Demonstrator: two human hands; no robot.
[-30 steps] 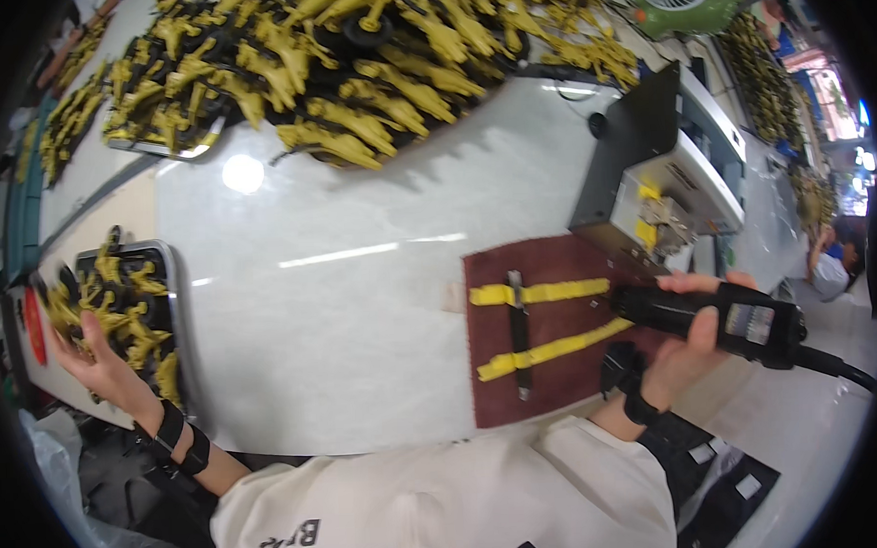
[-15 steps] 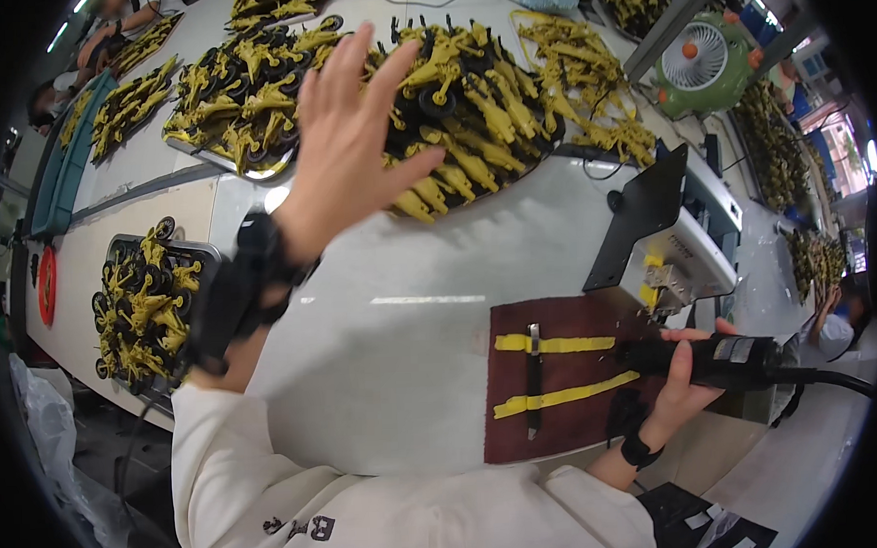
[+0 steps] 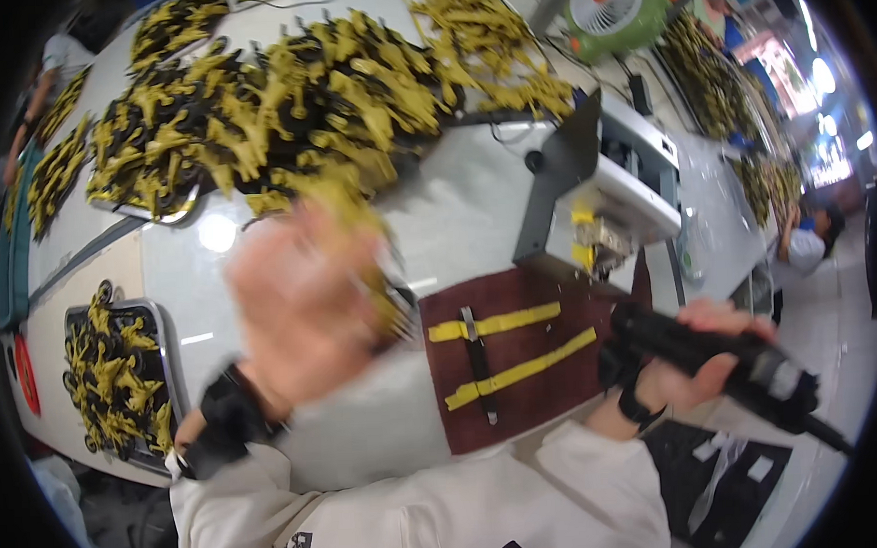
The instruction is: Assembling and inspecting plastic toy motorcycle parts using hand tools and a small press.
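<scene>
Gripping a black handheld tool [image 3: 721, 353], the right hand [image 3: 698, 366] is hovering at the right edge of the bench [image 3: 475, 210], its fingers clamped round the tool's barrel, with a cable trailing off the tool's lower right end. Just left of it, a dark red mat [image 3: 539, 396] is lying on the bench near the person's body, carrying two yellow strips [image 3: 498, 322] that are crossed by a thin dark bar [image 3: 478, 361]. The left hand [image 3: 300, 313] is hanging above the bench to the left of the mat, badly blurred; a yellow piece [image 3: 344, 195] is smearing away from its upper side and seems to be in its fingers, though whether they are closed on it I cannot tell. A black strap [image 3: 226, 417] is wrapping that wrist, above a cream sleeve [image 3: 370, 518].

Behind the mat, a grey box-shaped machine [image 3: 600, 186] is sitting on the bench. Farther back, a big heap of yellow and black parts [image 3: 288, 105] is covering the far side. At the left, a metal tray [image 3: 166, 366] is holding more such parts. A green fan [image 3: 613, 12] is standing at the top, and another person [image 3: 800, 247] is working at the far right.
</scene>
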